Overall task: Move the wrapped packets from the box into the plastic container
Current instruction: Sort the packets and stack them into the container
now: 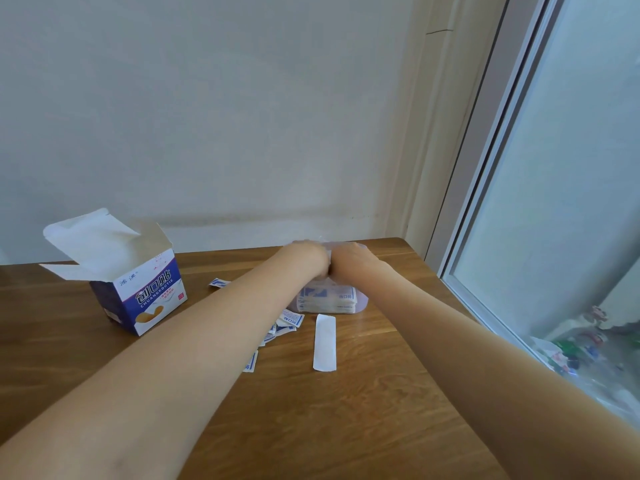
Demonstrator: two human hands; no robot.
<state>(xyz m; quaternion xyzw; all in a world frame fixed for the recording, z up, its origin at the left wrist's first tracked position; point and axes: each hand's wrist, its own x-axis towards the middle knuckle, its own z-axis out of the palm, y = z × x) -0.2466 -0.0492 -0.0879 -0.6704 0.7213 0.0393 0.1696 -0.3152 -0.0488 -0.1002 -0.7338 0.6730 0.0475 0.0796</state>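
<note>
**woodgrain_fan:** Wooden surface (346,427) against a pale wall. Going left to right: open box (138,292) standing upright, loose wrapped packets (280,329) lying just nearer than the plastic container (327,299).

**tidyup22:** Left hand (306,259) and right hand (351,259) are meeting over the container; grip's hidden, can't tell. Left's sitting closer to the strays.
</note>
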